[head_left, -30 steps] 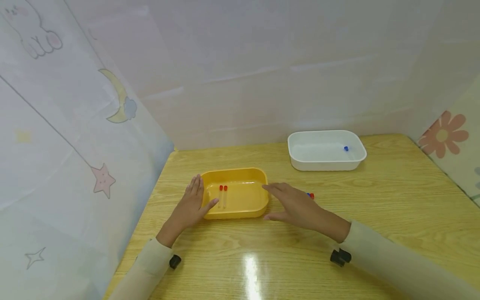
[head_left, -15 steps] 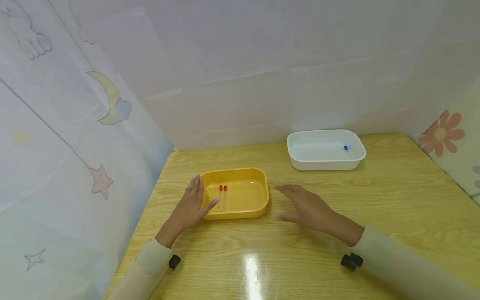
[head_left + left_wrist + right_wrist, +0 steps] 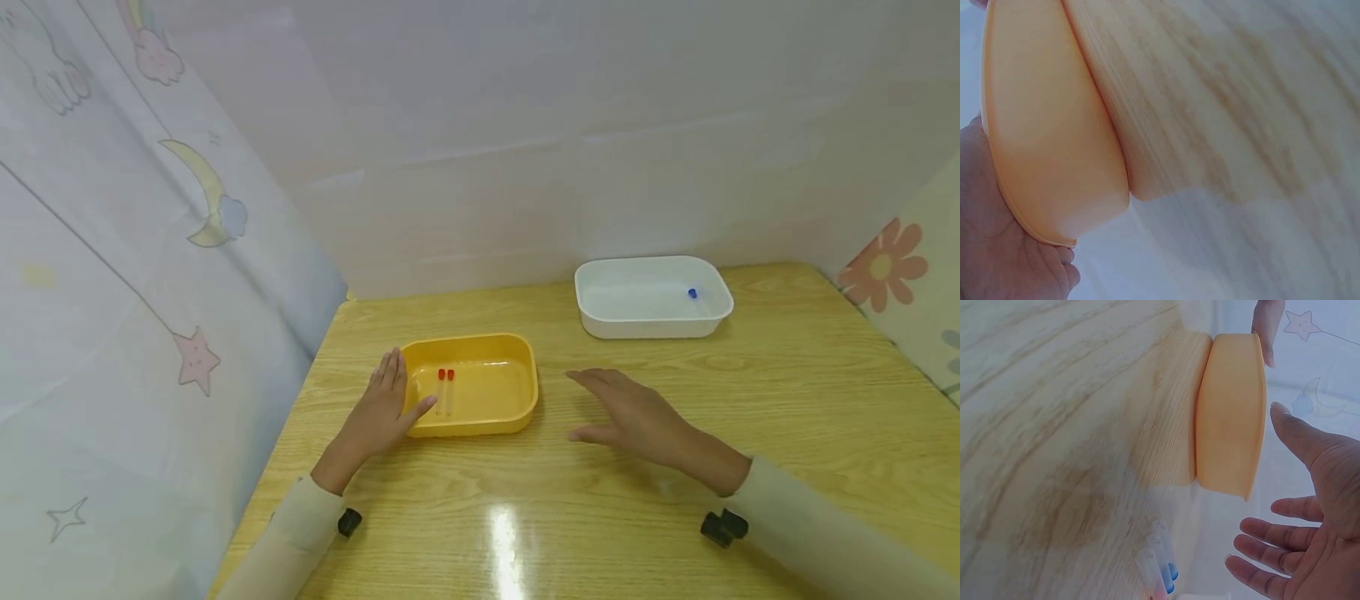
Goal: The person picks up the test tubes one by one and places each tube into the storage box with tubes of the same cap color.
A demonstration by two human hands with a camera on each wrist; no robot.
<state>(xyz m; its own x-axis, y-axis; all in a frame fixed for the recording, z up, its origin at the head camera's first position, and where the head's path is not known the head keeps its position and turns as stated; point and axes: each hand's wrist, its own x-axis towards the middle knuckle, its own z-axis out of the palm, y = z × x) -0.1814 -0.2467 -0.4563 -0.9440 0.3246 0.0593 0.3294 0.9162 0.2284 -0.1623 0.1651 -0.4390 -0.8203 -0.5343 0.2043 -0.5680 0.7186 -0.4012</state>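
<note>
My left hand (image 3: 378, 412) rests against the left end of a yellow plastic tray (image 3: 468, 430), its fingers straight along the side and the thumb over the near rim. Inside that tray, toward its left, lie two clear tubes with red caps (image 3: 451, 376). To the right of the tray, apart from it, my right hand (image 3: 637, 418) hovers with fingers extended and thumb spread, holding nothing. The right wrist view shows a few clear tubes (image 3: 1155, 565) with blue caps, and a bit of red, lying on the table; in the head view the right hand hides them.
A white tray (image 3: 652, 330) stands at the back right of the wooden table (image 3: 465, 533), near the rear wall sheet. One tube with a blue cap (image 3: 693, 293) lies in it. A printed sheet (image 3: 198, 358) borders the table on the left.
My right hand has drawn away to the right from the yellow tray's right rim. The blue and red caps that showed past it are now hidden. My left hand stays on the tray.
</note>
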